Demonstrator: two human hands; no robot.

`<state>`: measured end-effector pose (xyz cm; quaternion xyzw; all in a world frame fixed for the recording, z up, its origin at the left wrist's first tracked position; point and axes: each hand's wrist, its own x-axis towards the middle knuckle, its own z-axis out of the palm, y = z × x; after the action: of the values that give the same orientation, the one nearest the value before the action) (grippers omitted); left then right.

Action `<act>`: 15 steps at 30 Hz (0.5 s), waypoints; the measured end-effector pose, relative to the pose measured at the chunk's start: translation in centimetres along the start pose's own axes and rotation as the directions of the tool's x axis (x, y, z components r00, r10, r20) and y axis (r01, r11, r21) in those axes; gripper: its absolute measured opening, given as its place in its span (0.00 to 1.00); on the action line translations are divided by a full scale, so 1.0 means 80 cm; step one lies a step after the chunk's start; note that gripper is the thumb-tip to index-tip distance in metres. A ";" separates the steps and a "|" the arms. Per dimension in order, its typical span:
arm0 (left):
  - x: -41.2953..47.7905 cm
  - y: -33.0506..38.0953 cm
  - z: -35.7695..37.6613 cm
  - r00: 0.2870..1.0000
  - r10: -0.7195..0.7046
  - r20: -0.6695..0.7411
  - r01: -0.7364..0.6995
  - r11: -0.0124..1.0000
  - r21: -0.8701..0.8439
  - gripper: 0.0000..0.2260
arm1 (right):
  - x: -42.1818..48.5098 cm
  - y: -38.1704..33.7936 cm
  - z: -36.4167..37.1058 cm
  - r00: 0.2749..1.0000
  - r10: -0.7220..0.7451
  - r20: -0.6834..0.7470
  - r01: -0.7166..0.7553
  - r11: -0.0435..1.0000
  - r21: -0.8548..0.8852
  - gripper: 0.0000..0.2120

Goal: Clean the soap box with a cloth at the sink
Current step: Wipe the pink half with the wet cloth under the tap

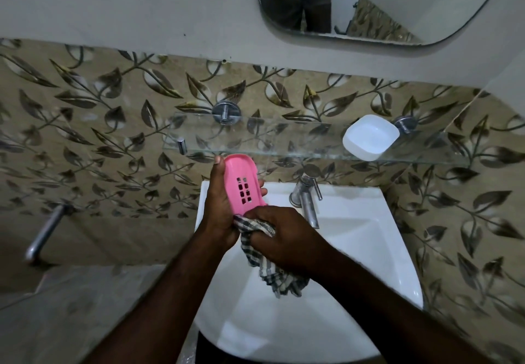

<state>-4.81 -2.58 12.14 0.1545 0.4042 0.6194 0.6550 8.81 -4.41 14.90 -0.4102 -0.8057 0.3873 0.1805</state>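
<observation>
My left hand grips a pink soap box tray with drain holes, holding it upright above the back left of the white sink. My right hand is closed on a checked grey and white cloth and presses it against the lower end of the pink tray. The rest of the cloth hangs down over the basin. A white soap box part lies on the glass shelf at the right.
A chrome tap stands at the back of the sink, just right of my hands. The glass shelf runs across the leaf-patterned tiles right above the tray. A metal rail sticks out at the left. A mirror hangs above.
</observation>
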 end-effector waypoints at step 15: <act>0.001 -0.010 -0.001 0.998 -0.069 0.014 0.069 0.997 -0.022 0.36 | 0.004 0.011 -0.006 0.996 -0.010 -0.085 -0.029 0.894 -0.446 0.12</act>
<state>-4.29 -2.67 11.51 0.1370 0.3980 0.6000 0.6803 9.36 -3.59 14.54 -0.4608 -0.8626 0.1750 0.1135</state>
